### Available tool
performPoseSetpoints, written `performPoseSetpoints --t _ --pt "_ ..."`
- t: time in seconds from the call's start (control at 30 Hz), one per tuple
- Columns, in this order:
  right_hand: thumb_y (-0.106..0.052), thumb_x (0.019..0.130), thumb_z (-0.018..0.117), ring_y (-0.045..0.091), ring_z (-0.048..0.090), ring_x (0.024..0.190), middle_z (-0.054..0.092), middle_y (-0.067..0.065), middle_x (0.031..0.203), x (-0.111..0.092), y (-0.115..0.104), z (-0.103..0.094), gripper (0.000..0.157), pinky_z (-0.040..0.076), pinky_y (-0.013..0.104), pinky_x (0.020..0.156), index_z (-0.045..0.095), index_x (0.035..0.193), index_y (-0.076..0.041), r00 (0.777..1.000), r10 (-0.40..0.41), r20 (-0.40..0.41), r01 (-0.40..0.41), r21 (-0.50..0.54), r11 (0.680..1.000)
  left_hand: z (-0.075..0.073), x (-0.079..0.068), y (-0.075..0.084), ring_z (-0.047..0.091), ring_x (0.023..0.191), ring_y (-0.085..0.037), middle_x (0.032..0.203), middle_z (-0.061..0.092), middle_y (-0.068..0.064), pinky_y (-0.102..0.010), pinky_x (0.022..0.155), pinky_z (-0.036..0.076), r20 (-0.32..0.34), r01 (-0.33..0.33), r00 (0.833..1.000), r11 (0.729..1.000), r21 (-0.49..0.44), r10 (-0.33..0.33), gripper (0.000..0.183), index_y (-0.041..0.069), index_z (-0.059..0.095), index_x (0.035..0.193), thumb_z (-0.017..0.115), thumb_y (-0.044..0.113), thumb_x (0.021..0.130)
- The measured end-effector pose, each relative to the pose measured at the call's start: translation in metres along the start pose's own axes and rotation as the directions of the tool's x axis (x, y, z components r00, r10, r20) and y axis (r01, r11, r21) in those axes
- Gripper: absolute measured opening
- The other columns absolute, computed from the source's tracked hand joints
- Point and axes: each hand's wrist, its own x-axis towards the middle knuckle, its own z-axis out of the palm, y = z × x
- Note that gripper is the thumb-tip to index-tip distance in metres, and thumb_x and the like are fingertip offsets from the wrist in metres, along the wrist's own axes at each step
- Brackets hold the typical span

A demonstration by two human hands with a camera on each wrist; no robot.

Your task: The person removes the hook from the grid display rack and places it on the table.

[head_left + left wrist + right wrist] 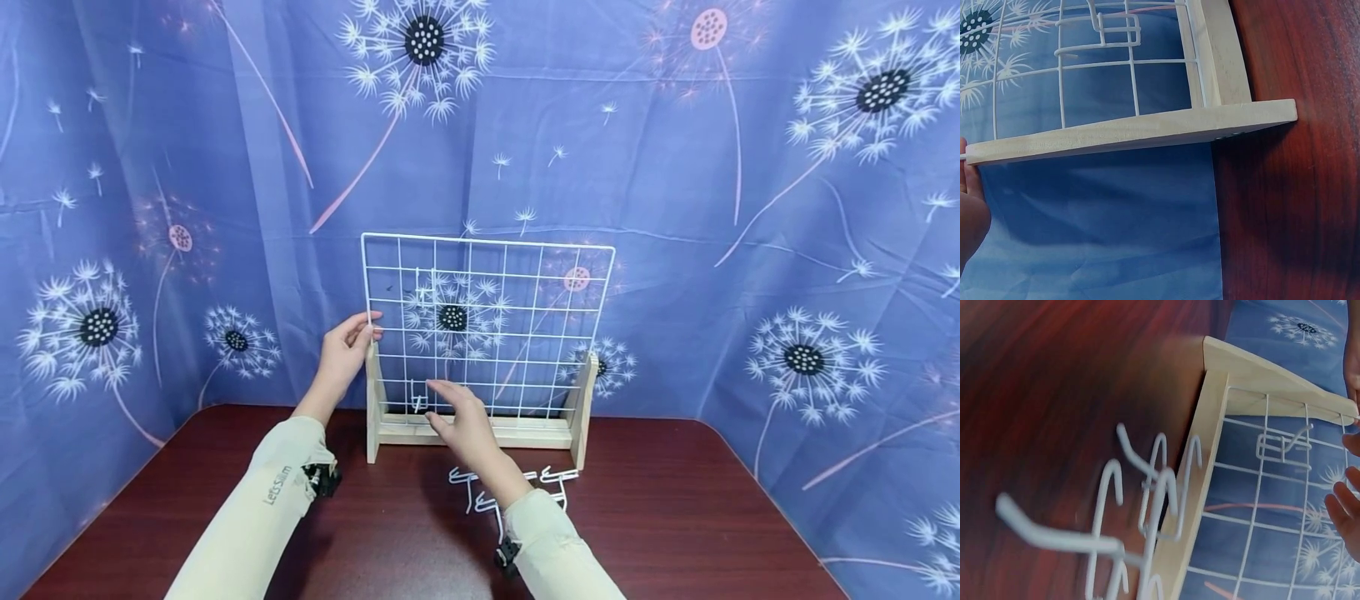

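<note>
A white wire grid panel (487, 244) stands upright in a pale wooden stand (472, 435). My left hand (341, 357) pinches the grid's left edge just above the stand's left side piece. One white wire hook (417, 402) hangs low on the grid's left part, also seen as a hook (1283, 447) in the right wrist view. A second hook (424, 285) hangs higher up. My right hand (467, 423) hovers before the lower grid, right of the low hook, its thumb and fingers apart with nothing between them.
Several loose white hooks (487, 504) lie on the dark red table (675, 517) below and beside my right forearm, in front of the stand. A blue curtain (660, 167) with a dandelion print hangs behind and at both sides.
</note>
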Motion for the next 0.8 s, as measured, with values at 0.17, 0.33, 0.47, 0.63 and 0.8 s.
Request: performPoseSetpoints --t 0.17,0.33,0.47,0.63,0.8 --pt "-0.002 0.075 0.078 0.03 0.06 0.113 0.065 0.014 0.122 -0.001 -0.001 0.014 0.056 0.046 0.04 0.097 0.06 0.128 -0.001 0.999 0.04 -0.013 -0.04 0.005 0.999 0.001 -0.001 0.003 0.057 0.106 -0.047 0.11 0.061 -0.034 -0.02 0.072 0.048 0.003 0.001 1.0 1.0 0.011 -0.001 0.03 -0.008 0.057 0.127 0.047 0.001 0.1" --pt "-0.002 0.074 0.079 0.03 0.063 0.108 0.066 0.016 0.119 -0.003 -0.003 0.029 0.057 0.049 0.039 0.092 0.061 0.128 -0.001 0.993 0.088 -0.077 -0.085 0.04 0.996 0.0 -0.002 0.002 0.058 0.104 -0.047 0.108 0.061 -0.035 -0.019 0.071 0.048 -0.001 -0.013 1.0 1.0 0.008 0.013 0.03 -0.008 0.057 0.126 0.047 0.001 0.1" --pt "0.002 0.073 0.078 0.033 0.065 0.097 0.066 0.017 0.116 -0.004 -0.005 0.042 0.054 0.054 0.041 0.082 0.063 0.125 0.0 0.976 0.175 -0.133 -0.158 0.125 0.979 -0.001 -0.002 -0.001 0.058 0.103 -0.048 0.107 0.062 -0.035 -0.019 0.071 0.048 -0.004 -0.02 1.0 1.0 0.005 0.02 0.03 -0.009 0.057 0.126 0.047 0.0 0.1" --pt "0.004 0.074 0.077 0.034 0.065 0.089 0.066 0.018 0.115 -0.006 -0.007 0.053 0.05 0.055 0.041 0.077 0.064 0.122 0.002 0.949 0.261 -0.176 -0.229 0.186 0.956 -0.002 -0.002 -0.004 0.058 0.104 -0.048 0.107 0.062 -0.034 -0.02 0.074 0.049 0.003 -0.02 1.0 1.0 0.009 0.02 0.03 -0.008 0.057 0.126 0.047 0.001 0.1" --pt "0.005 0.076 0.076 0.033 0.064 0.102 0.066 0.02 0.115 -0.005 -0.004 0.059 0.045 0.054 0.045 0.078 0.065 0.12 0.004 0.932 0.297 -0.207 -0.25 0.224 0.942 -0.001 0.0 -0.002 0.058 0.105 -0.047 0.11 0.062 -0.033 -0.021 0.073 0.048 0.008 -0.021 1.0 1.0 0.015 0.021 0.03 -0.007 0.057 0.127 0.047 0.002 0.1"
